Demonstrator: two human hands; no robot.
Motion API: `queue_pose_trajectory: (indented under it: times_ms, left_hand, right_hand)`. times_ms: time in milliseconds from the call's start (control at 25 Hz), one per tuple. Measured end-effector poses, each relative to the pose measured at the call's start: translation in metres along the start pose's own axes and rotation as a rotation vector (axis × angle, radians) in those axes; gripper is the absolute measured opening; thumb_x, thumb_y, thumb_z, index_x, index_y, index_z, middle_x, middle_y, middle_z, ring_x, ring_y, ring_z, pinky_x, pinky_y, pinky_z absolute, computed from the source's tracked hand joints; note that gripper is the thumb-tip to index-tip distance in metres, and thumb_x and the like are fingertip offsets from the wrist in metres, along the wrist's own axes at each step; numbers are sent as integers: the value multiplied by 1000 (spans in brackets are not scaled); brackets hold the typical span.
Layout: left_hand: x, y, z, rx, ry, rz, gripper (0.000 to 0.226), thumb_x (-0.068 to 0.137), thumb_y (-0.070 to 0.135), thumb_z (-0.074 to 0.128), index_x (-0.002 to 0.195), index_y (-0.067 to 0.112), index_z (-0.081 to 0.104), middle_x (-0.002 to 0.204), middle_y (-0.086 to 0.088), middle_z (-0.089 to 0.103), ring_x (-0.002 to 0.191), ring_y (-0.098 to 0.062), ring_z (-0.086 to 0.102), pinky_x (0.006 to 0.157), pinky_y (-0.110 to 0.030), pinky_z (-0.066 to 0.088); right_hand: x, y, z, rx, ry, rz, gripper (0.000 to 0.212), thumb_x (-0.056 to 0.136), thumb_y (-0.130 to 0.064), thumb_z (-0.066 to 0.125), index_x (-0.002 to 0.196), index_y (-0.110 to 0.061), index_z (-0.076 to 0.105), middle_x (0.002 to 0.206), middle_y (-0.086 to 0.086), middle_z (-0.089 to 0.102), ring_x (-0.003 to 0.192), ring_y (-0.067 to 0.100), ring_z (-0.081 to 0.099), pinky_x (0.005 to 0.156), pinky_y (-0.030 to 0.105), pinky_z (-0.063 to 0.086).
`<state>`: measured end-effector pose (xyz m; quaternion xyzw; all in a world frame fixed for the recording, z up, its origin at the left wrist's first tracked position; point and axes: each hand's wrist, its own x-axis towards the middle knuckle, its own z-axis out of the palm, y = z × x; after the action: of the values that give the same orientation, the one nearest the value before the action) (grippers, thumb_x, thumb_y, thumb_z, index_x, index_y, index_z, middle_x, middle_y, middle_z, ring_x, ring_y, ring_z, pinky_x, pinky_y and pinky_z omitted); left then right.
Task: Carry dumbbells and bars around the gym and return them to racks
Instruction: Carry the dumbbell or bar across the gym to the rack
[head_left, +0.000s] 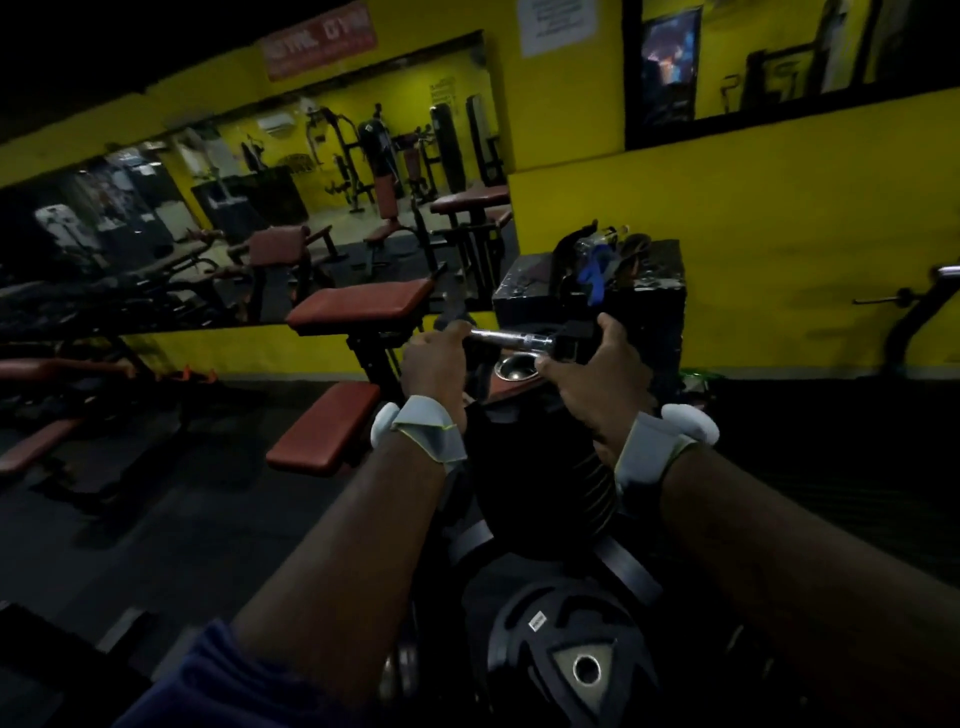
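Observation:
I hold a short chrome bar (511, 339) level in front of me with both hands. My left hand (436, 364) is closed around its left end. At the right end my right hand (597, 369) grips it beside a black collar or block (571, 340). Both wrists wear grey straps with white pods. Below my arms stand black weight plates (566, 654), one with a triangular hub and a chrome centre hole, on what looks like a dark plate stand (540, 483). What lies under the bar's middle is dim; a round chrome cup (511, 370) shows there.
A red-padded preacher bench (358, 304) stands to the left, its seat (324, 428) lower down. A black box (592, 291) with clutter on top sits against the yellow wall. A long mirror (260, 208) reflects gym machines. More benches line the left side. Dark floor spreads right.

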<state>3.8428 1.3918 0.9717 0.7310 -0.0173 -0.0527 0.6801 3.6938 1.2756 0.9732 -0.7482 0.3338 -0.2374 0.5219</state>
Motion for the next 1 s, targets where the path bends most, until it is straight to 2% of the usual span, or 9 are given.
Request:
queue_pose_trajectory:
  times_ms: [160, 280, 400, 480, 560, 640, 800, 880, 1000]
  left_hand:
    - [43, 19, 13, -111, -24, -47, 69, 58, 42, 80, 114, 12, 53, 103, -17, 70, 84, -30, 70, 84, -51, 62]
    - [82, 2, 28, -137, -25, -57, 70, 46, 45, 77, 102, 27, 38, 111, -16, 63, 97, -40, 70, 88, -60, 60]
    - [70, 12, 43, -54, -59, -50, 97, 45, 53, 76, 128, 7, 54, 134, -27, 59, 117, -50, 61, 94, -58, 55]
    - [58, 21, 59, 36, -168, -13, 67, 79, 45, 73, 133, 6, 64, 145, -19, 55, 122, -43, 53, 93, -40, 46]
    - [36, 30, 79, -10, -278, 19, 58, 81, 43, 71, 129, 11, 70, 146, -20, 55, 126, -47, 52, 87, -39, 45]
    - [-13, 40, 110, -44, -401, 96, 66, 73, 45, 70, 124, 4, 69, 140, -29, 57, 124, -53, 54, 72, -44, 41]
    - [-154, 48, 161, -137, -639, 158, 78, 48, 52, 66, 113, 9, 72, 127, -34, 63, 103, -52, 64, 79, -54, 57]
    - [-249, 47, 176, -237, -766, 144, 80, 41, 56, 72, 111, 18, 70, 117, -19, 70, 96, -39, 72, 85, -54, 61]
    - [-404, 34, 184, -296, -974, 96, 71, 44, 50, 87, 105, 18, 73, 98, -7, 78, 86, -25, 77, 81, -47, 65]
  right_hand:
    - [26, 6, 18, -36, 61, 31, 86, 92, -46, 73, 162, -38, 23, 157, 2, 49, 141, 35, 47, 117, 56, 33]
    - [21, 7, 32, 37, 157, 10, 83, 96, -34, 72, 162, -39, 21, 164, -1, 39, 149, 33, 39, 121, 60, 27]
    - [17, 11, 26, 187, 221, -39, 84, 99, -17, 70, 164, -35, 20, 172, -3, 23, 157, 30, 25, 126, 56, 24]
    - [10, 8, 7, 232, 275, -104, 84, 99, -7, 67, 165, -28, 20, 172, -1, 22, 157, 27, 23, 125, 47, 29]
    - [-4, 4, -21, 287, 392, -146, 84, 99, 2, 64, 166, -22, 19, 168, 3, 28, 150, 23, 34, 110, 26, 46]
    - [-31, 1, -65, 363, 529, -165, 83, 99, 8, 58, 166, -17, 15, 165, 6, 32, 143, 22, 41, 94, 11, 46]
    - [-115, 12, -171, 454, 925, -174, 73, 100, -1, 59, 162, -10, 23, 124, -6, 54, 110, 12, 56, 93, 24, 44]
    - [-180, 30, -227, 419, 1167, -142, 62, 97, -12, 67, 152, -12, 38, 108, -11, 55, 97, 7, 59, 90, 27, 45]
    - [-306, 58, -307, 409, 1445, -112, 50, 85, -20, 74, 127, -16, 49, 101, -3, 61, 91, 17, 64, 95, 46, 55]
